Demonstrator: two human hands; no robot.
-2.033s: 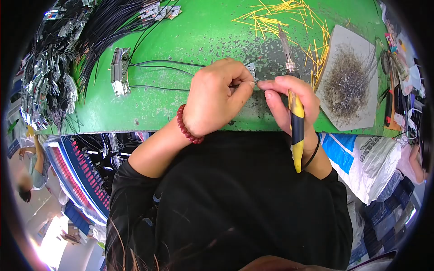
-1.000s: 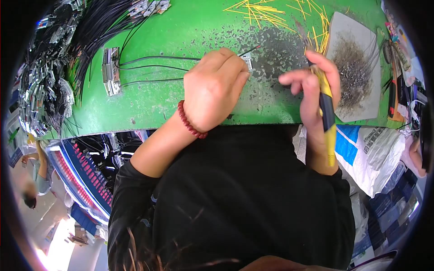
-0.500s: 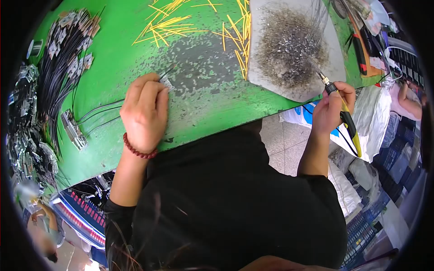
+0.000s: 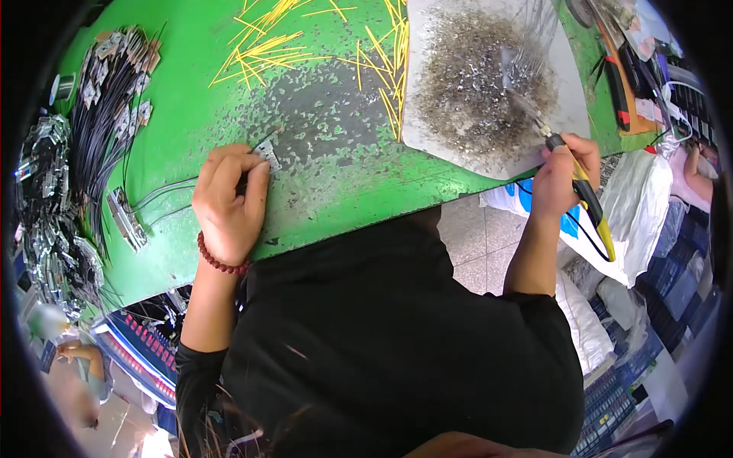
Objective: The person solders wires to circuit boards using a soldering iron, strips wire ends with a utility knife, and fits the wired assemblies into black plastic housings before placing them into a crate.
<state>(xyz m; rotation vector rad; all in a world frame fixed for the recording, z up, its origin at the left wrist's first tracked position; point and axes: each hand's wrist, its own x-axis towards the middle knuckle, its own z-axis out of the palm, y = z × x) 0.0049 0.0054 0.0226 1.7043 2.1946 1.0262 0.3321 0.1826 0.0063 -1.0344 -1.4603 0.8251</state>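
Note:
My left hand (image 4: pixel 229 195) rests on the green table with its fingers closed on a small metal-coloured part (image 4: pixel 267 153) that pokes out past the fingertips. Thin dark wires (image 4: pixel 166 191) run from this hand leftward to a metal piece (image 4: pixel 127 219) lying on the table. In my right hand (image 4: pixel 563 175) is a yellow and black soldering iron (image 4: pixel 583 187), its tip pointing up and left over a pale board (image 4: pixel 489 156) covered with dark residue. A wisp of smoke or blur shows near the tip.
Yellow sticks or tubes (image 4: pixel 267 57) lie scattered at the top. Bundles of black wires (image 4: pixel 95 145) and shiny parts (image 4: pixel 50 206) fill the left side. Tools (image 4: pixel 615 88) lie at the upper right. Another person's arm (image 4: pixel 82 353) shows at the lower left.
My left hand has shifted slightly left and down with the small part, now more exposed. The iron's tip points further up-left over the residue. The table view has shifted a little.

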